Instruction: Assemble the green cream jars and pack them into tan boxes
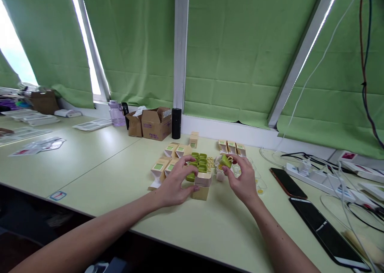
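My left hand (177, 181) rests on the table with its fingers around a small tan cardboard box (203, 185). My right hand (243, 179) pinches a small green cup-shaped piece (225, 161) between thumb and fingertips, just above the table. Between the hands lies a cluster of green pieces (200, 162) and small yellow tabs. Several tan boxes with green labels (163, 167) stand to the left of my left hand, and three more (231, 147) stand in a row behind my right hand.
Two phones (288, 182) (327, 233) lie at the right, beside a power strip (312, 173) and tangled cables. A black cylinder (176, 123), open cardboard boxes (156, 123) and a purple bottle (116, 113) stand by the window. Papers lie at the far left.
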Available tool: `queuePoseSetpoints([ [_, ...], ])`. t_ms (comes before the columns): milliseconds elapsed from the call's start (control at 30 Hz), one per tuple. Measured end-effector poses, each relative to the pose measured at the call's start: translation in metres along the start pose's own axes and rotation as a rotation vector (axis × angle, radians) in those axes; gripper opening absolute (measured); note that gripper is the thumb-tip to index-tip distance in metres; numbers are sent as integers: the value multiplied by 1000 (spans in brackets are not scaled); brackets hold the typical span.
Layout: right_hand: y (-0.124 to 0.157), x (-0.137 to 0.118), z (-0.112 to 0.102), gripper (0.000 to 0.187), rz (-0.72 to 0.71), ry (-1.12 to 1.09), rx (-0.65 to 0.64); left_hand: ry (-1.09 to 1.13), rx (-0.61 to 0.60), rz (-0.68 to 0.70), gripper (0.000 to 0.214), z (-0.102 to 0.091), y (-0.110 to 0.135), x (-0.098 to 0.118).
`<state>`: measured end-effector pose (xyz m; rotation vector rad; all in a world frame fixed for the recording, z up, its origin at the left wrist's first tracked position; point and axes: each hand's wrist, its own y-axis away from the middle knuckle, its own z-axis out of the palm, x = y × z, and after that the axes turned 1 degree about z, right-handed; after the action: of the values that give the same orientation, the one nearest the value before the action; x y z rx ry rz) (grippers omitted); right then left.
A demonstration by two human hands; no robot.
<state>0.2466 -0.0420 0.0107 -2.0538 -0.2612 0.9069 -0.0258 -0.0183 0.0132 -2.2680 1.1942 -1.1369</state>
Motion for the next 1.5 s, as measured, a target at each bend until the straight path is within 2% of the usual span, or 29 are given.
queuePoseSetpoints([
  [67, -1, -2, -1, 31, 6, -30, 41, 20, -50, 24, 8, -5, -2, 1],
  [100, -1, -4, -2, 31, 5, -36, 53, 32, -76, 20, 7, -7, -3, 1],
  [167, 0, -6, -2, 31, -5, -42, 70, 58, -104, 1, 12, -8, -6, 0],
  [467, 2, -11, -3, 31, -47, -94, 112, 171, 10, -96, 25, 10, -30, -6],
  [567, 2, -12, -4, 31, -48, -130, 112, 225, -5, -136, 28, 15, -39, -7],
  [733, 5, -14, -3, 32, -54, -207, 54, 283, -52, -189, 34, 19, -48, -8],
  [900, 9, -18, 1, 33, -55, -240, -47, 318, 0, -174, 34, 23, -48, -12],
  [1100, 11, -18, 4, 35, -135, -220, -158, 393, 52, -180, 38, 27, -44, -12],
  [1267, 10, -12, 3, 34, -134, -163, -166, 508, 18, -209, 47, 25, -41, -12],
  [1500, 10, -5, 2, 32, -99, -145, -218, 704, -36, -274, 68, 29, -36, -29],
])
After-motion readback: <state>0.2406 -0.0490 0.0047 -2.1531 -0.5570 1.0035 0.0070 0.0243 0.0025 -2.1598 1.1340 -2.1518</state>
